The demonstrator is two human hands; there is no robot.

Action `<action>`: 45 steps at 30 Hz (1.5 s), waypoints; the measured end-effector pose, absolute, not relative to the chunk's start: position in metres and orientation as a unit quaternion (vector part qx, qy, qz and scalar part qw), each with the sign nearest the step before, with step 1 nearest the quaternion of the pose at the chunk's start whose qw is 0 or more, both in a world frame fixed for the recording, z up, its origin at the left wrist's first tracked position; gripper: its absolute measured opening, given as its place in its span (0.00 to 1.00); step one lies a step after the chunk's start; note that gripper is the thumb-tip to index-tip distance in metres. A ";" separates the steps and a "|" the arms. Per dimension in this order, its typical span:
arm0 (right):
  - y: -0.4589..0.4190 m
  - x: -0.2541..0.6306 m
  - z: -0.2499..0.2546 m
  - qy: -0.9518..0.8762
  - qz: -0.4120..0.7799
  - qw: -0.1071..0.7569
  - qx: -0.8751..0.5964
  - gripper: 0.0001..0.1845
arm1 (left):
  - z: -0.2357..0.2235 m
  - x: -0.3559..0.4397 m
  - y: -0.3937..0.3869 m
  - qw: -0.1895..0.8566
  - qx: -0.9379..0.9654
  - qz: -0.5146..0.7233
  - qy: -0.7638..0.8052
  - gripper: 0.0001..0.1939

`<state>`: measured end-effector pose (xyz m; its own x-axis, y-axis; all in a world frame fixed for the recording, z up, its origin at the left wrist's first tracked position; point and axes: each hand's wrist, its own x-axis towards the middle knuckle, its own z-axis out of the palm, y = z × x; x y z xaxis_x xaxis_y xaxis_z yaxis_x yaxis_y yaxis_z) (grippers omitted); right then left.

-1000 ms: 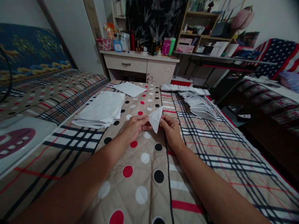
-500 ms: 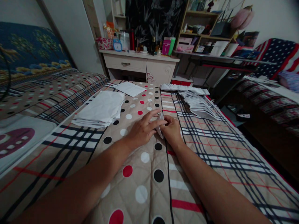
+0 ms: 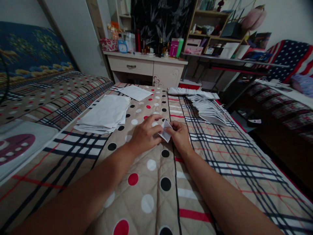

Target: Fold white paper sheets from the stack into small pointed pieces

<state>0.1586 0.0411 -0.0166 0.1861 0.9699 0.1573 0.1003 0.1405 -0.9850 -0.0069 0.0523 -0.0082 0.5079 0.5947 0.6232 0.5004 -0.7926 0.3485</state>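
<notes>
Folded paper (image 3: 165, 135), earlier triangular, now diamond-shaped, right hand (image 3: 180, 135) pinching

Sheet stack (image 3: 105, 112) left — paper piece (image 3: 166, 130) centre, paper bundle (image 3: 209, 111) right, dresser (image 3: 141, 67) behind

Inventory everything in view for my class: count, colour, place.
quilted bedspread: one, patterned beige, foreground
folded paper: one, white, picture centre
paper stack: one, white, bedspread's left
loose paper: one visible, white, beyond paper stack
paper bundles: two, white, bedspread's right
dresser: one, white, beyond bedspread
alarm clock: one, blue, on dresser
bottles and boxes: several, mixed colours, on dresser
flag-patterned cloth: one, multicoloured, far right
left hand: one, bare, at folded paper
right hand: one, bare, gripping folded paper
</notes>
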 end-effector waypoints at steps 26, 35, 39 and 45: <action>0.034 0.156 -0.010 -0.551 0.405 0.571 -0.454 0.16 | -0.007 -0.004 0.062 0.485 0.638 0.488 0.345 0.17; 0.034 0.155 -0.012 -0.535 0.420 0.585 -0.442 0.11 | -0.009 -0.002 0.059 0.537 0.595 0.484 0.352 0.24; 0.035 0.154 -0.012 -0.540 0.412 0.581 -0.448 0.12 | -0.011 0.000 0.061 0.509 0.589 0.513 0.362 0.20; 0.036 0.153 -0.016 -0.539 0.413 0.576 -0.455 0.13 | -0.011 0.001 0.061 0.466 0.591 0.535 0.383 0.12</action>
<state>0.1532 0.0361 -0.0158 0.0777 0.9663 0.2453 0.0155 0.2449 -0.9694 0.0009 0.0607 -0.0113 0.1347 0.9520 0.2748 -0.0452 -0.2711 0.9615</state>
